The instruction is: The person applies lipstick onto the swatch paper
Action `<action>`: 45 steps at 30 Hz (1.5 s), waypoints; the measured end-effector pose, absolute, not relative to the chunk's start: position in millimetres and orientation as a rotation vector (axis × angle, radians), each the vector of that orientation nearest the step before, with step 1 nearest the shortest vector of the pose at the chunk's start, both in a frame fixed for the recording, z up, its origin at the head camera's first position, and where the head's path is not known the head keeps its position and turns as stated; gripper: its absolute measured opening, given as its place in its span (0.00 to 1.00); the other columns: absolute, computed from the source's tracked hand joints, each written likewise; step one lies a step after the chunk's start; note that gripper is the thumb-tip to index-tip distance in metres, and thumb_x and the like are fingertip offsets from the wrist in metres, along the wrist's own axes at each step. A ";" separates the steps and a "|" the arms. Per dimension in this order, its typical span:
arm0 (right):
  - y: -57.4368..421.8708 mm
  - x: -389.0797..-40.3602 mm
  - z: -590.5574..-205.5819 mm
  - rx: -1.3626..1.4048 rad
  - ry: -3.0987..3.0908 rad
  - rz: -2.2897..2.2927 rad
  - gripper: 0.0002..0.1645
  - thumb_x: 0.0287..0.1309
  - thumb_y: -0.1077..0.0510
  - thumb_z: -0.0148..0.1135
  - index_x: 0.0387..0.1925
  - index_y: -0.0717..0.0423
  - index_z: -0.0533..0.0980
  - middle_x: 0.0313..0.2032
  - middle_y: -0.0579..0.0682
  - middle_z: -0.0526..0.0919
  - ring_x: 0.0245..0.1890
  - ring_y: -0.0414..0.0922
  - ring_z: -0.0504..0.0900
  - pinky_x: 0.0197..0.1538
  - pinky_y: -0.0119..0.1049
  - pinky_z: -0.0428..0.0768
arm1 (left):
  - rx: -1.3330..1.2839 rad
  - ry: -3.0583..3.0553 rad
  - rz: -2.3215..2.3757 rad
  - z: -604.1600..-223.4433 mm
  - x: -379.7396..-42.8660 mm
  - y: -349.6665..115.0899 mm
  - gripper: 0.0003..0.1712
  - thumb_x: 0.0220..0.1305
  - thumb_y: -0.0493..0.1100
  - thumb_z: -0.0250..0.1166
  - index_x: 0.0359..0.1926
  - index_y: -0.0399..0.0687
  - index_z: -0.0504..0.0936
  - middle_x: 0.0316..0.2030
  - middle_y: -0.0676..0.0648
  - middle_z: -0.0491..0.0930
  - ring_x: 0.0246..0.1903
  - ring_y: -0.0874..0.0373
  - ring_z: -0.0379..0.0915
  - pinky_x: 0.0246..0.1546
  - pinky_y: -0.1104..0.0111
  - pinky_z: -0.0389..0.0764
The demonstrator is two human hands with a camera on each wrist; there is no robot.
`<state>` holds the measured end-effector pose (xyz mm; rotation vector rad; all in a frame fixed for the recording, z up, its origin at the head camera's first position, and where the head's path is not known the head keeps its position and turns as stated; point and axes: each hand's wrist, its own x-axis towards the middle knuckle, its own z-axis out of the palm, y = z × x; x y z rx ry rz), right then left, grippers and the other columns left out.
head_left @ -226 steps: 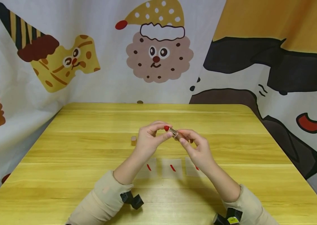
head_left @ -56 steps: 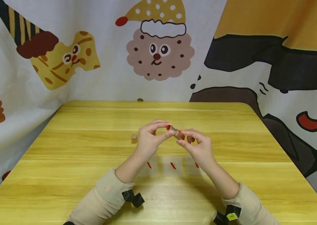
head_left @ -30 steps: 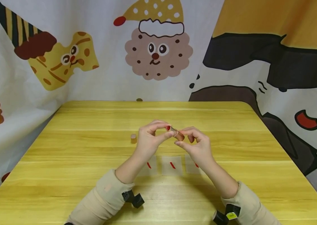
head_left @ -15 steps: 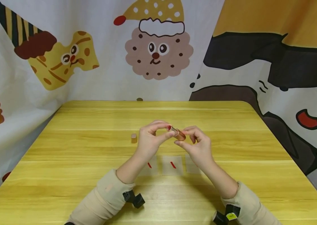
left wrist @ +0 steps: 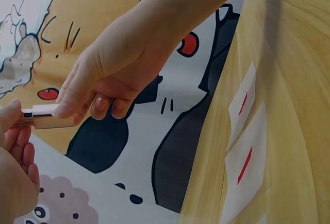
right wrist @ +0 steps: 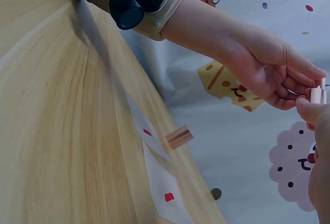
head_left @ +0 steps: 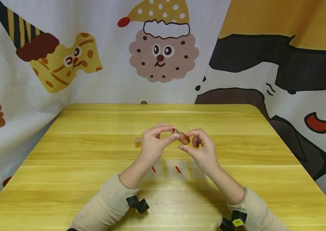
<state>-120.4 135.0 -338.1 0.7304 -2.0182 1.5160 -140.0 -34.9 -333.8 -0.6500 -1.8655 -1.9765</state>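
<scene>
A lipstick (head_left: pixel 184 139) with a rose-gold base is held between both hands above the table, tilted with its tip to the upper left. My left hand (head_left: pixel 154 142) pinches its slim metal tube (left wrist: pixel 27 115) between thumb and fingers. Only a little dark red shows at the tube's mouth. At the base, the thumb and index finger of my right hand (head_left: pixel 204 150) hold the lower end, the other fingers curled in. The left wrist view shows the right thumb against the base (left wrist: pixel 54 123). A small rose-gold cap (head_left: pixel 138 142) stands beyond my left wrist.
Three pale paper squares lie in a row below the hands: a middle one (head_left: pixel 181 176) with a red stroke, a left one (head_left: pixel 157 176) and a right one (head_left: pixel 198 173), both partly covered by my arms. A patterned cloth (head_left: pixel 108 89) hangs behind the wooden table (head_left: pixel 93 122).
The red lipstick bullet, plainly sticking out earlier, has sunk into its tube. More of the base shows as my right fingers shift on it. My left hand stays nearly still.
</scene>
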 end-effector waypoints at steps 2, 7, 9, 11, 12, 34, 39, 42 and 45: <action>137.4 -123.8 -343.3 0.742 -2.030 1.513 0.24 0.35 0.79 0.73 0.39 0.68 0.76 0.27 0.56 0.72 0.23 0.47 0.65 0.26 0.33 0.64 | -0.645 -1.870 -1.973 -334.0 -140.2 -35.1 0.11 0.52 0.33 0.73 0.38 0.34 0.86 0.37 0.43 0.83 0.43 0.54 0.77 0.48 0.61 0.77; 143.6 -133.4 -356.5 0.796 -2.027 1.503 0.24 0.42 0.77 0.70 0.45 0.64 0.80 0.31 0.53 0.79 0.24 0.43 0.67 0.27 0.32 0.65 | -0.647 -1.883 -1.963 -333.8 -140.6 -35.2 0.11 0.52 0.34 0.73 0.38 0.35 0.86 0.37 0.47 0.83 0.44 0.54 0.77 0.48 0.61 0.77; 144.6 -134.8 -358.5 0.816 -2.019 1.499 0.23 0.44 0.77 0.69 0.46 0.63 0.81 0.32 0.52 0.80 0.24 0.42 0.67 0.27 0.32 0.65 | -0.647 -1.888 -1.965 -333.4 -140.4 -35.2 0.12 0.52 0.34 0.73 0.39 0.35 0.86 0.37 0.46 0.83 0.44 0.55 0.77 0.47 0.61 0.77; 145.2 -134.9 -359.1 0.821 -2.020 1.502 0.22 0.46 0.76 0.68 0.46 0.62 0.81 0.30 0.50 0.80 0.25 0.42 0.67 0.27 0.32 0.65 | -0.648 -1.888 -1.976 -333.3 -140.1 -35.3 0.12 0.52 0.34 0.73 0.39 0.35 0.86 0.38 0.45 0.83 0.44 0.54 0.76 0.47 0.61 0.78; 145.3 -134.8 -359.1 0.818 -2.022 1.503 0.21 0.46 0.76 0.68 0.45 0.62 0.81 0.31 0.50 0.80 0.25 0.42 0.67 0.27 0.32 0.65 | -0.644 -1.890 -1.983 -333.3 -139.9 -35.3 0.11 0.52 0.34 0.73 0.39 0.35 0.86 0.38 0.44 0.83 0.43 0.54 0.76 0.47 0.61 0.77; 147.0 -135.9 -355.4 0.734 -1.990 1.523 0.19 0.45 0.77 0.68 0.43 0.65 0.82 0.27 0.51 0.78 0.20 0.40 0.64 0.21 0.30 0.62 | -0.632 -2.141 -1.934 -323.0 -149.9 -57.1 0.16 0.55 0.39 0.72 0.45 0.40 0.85 0.44 0.48 0.83 0.50 0.59 0.75 0.57 0.55 0.68; 148.2 -135.5 -354.7 0.681 -1.994 1.551 0.18 0.47 0.76 0.68 0.43 0.66 0.81 0.24 0.52 0.75 0.18 0.40 0.63 0.20 0.31 0.60 | -0.626 -2.117 -1.900 -320.5 -158.8 -70.7 0.15 0.56 0.38 0.71 0.46 0.39 0.85 0.42 0.47 0.84 0.46 0.57 0.76 0.54 0.60 0.71; 148.2 -134.3 -353.3 0.649 -2.004 1.562 0.17 0.47 0.76 0.68 0.42 0.67 0.81 0.22 0.52 0.73 0.18 0.40 0.63 0.20 0.30 0.60 | -0.613 -2.151 -1.875 -318.6 -164.3 -81.4 0.17 0.57 0.40 0.72 0.48 0.42 0.85 0.42 0.48 0.84 0.45 0.56 0.75 0.52 0.59 0.71; 146.3 -129.0 -345.7 0.656 -2.004 1.566 0.17 0.46 0.78 0.67 0.41 0.70 0.81 0.22 0.53 0.73 0.18 0.40 0.62 0.20 0.30 0.60 | -0.627 -2.185 -1.853 -317.0 -169.0 -92.3 0.18 0.57 0.41 0.71 0.50 0.44 0.84 0.44 0.49 0.84 0.45 0.55 0.74 0.52 0.55 0.71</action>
